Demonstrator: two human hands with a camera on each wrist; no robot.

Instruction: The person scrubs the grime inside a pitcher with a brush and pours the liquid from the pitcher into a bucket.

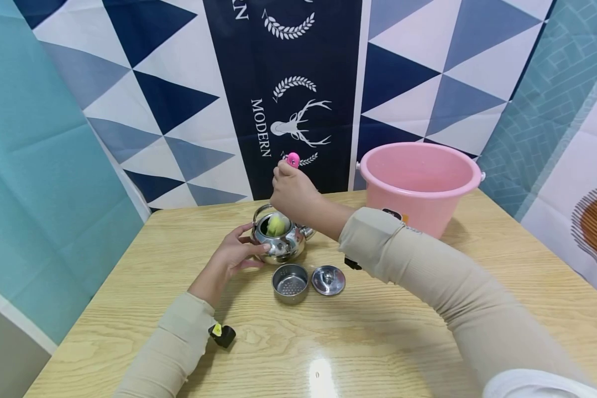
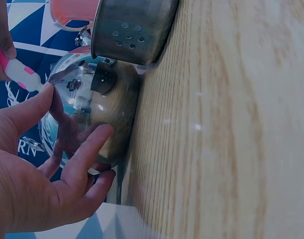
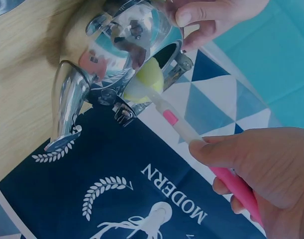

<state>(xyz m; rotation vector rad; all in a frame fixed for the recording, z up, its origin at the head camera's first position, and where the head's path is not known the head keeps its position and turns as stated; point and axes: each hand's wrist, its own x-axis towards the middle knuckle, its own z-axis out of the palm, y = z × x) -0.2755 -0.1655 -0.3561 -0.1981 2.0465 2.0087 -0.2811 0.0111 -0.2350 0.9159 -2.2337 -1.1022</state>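
A shiny metal teapot [image 1: 284,247] stands on the table with its top uncovered and its handle tipped toward the back. My left hand [image 1: 234,250] steadies it, thumb near the rim and fingers against the rounded side, as the left wrist view shows. In my right hand [image 1: 296,193] is a cup brush, gripped by its pink and white handle [image 3: 236,191]. The yellow and white sponge head [image 3: 151,79] sits in the teapot's mouth, its lower end hidden inside. Before the teapot are a perforated metal strainer [image 1: 291,283] and a round lid [image 1: 328,280].
A pink bucket [image 1: 420,193] stands at the back right of the wooden table [image 1: 258,354], beyond my right forearm. Patterned cloth [image 1: 179,110] hangs right behind the table's far edge.
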